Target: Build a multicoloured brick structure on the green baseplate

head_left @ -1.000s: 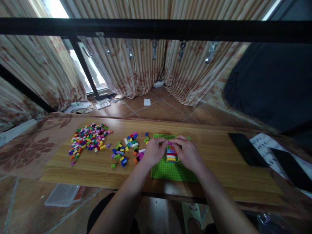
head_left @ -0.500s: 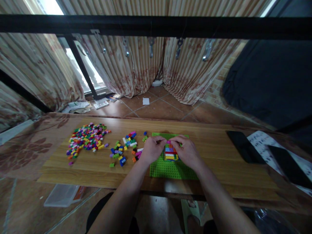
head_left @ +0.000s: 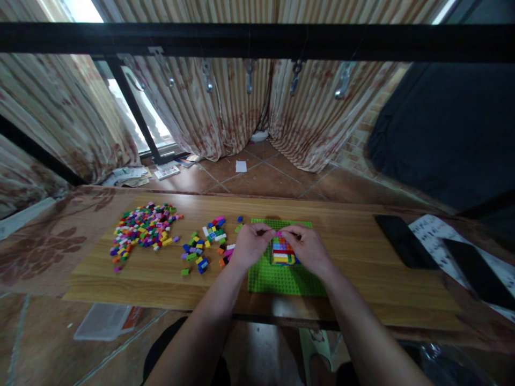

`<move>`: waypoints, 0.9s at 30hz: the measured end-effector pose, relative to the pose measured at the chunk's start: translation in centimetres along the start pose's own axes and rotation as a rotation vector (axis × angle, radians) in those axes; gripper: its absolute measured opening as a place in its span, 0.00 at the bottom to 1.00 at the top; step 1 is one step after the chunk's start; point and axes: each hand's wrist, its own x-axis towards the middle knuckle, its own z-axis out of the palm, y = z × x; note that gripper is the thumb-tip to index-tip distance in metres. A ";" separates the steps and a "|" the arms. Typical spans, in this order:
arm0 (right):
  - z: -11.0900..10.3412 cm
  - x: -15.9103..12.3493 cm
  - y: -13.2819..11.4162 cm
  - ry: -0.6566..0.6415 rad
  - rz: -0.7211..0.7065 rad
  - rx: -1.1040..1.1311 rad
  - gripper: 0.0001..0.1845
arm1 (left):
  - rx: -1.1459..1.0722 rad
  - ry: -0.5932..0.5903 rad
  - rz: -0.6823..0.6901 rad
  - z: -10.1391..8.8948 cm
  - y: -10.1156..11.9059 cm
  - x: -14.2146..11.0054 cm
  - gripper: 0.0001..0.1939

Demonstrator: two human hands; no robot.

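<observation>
The left hand (head_left: 253, 246) and right hand (head_left: 309, 249) pinch a pink brick (head_left: 278, 234) at the twelve-o'clock end of the brick block (head_left: 283, 256), upon green baseplate (head_left: 269, 282). Loose bricks (head_left: 222, 261) at nine are partly hidden behind the left hand; at eight, floor-level, is a clear box (head_left: 98, 323), contents unclear.

And there's the toy-brick block (head_left: 283, 255), banded red, white, yellow (pink far end), on the studded green baseplate (head_left: 269, 281)!

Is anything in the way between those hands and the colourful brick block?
Nothing visible: the left hand and right hand are both at the far end of the brick block; the loose bricks lie off to the left.
</observation>
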 end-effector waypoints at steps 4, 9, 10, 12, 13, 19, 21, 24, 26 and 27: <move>0.2 0.0 -0.1 0.026 0.009 0.022 0.14 | -0.014 0.004 0.007 0.1 -0.2 0.1 0.09; 0.4 0.1 0.0 0.045 0.042 0.042 0.12 | -0.024 0.030 -0.016 0.2 -0.4 0.2 0.09; 0.4 0.2 -0.1 0.046 0.048 0.049 0.12 | -0.026 0.030 -0.019 0.2 -0.4 0.2 0.09; 0.4 0.2 -0.1 0.043 0.045 0.069 0.12 | -0.032 0.029 -0.017 0.2 -0.5 0.2 0.08; 0.3 0.1 -0.2 0.039 0.039 0.079 0.12 | -0.033 0.026 -0.010 0.2 -0.5 0.2 0.08; 0.2 -0.2 -0.5 0.042 0.031 0.090 0.12 | 0.000 0.039 0.044 0.3 -0.6 0.0 0.07; 0.3 -0.2 -0.5 0.039 0.035 0.088 0.12 | 0.002 0.029 0.042 0.3 -0.6 0.0 0.08; 0.3 -0.2 -0.4 0.037 0.041 0.077 0.12 | -0.005 0.020 0.025 0.3 -0.6 0.0 0.08; 0.3 -0.2 -0.3 0.028 0.047 0.076 0.13 | -0.022 0.029 0.018 0.4 -0.6 -0.1 0.08; 0.3 -0.2 -0.2 0.019 0.049 0.081 0.13 | -0.027 0.032 0.018 0.4 -0.5 -0.2 0.08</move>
